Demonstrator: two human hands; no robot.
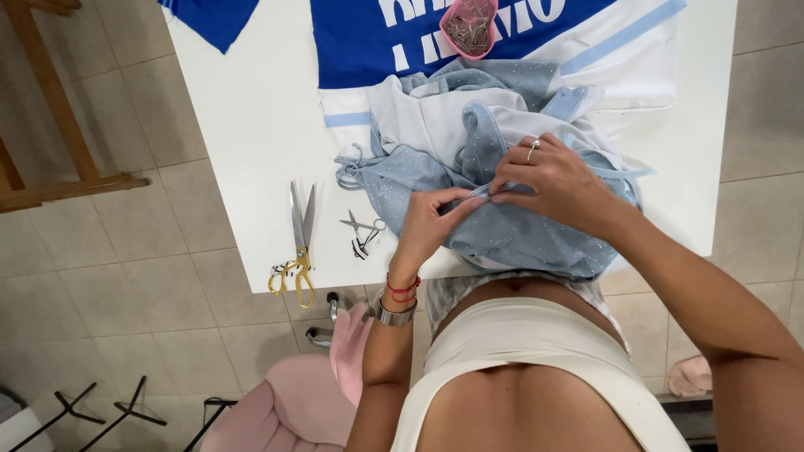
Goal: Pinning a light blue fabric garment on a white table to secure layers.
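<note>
A light blue sparkly garment lies bunched on the white table in front of me. My left hand pinches a fold of its edge between thumb and fingers. My right hand, with a ring on one finger, grips the same fold from the other side, fingertips nearly touching the left hand's. A white lining of the garment shows behind the hands.
Gold-handled scissors and small thread snips lie on the table left of my hands. A pink dish of pins sits on a blue and white printed cloth at the back. A pink chair stands below the table edge.
</note>
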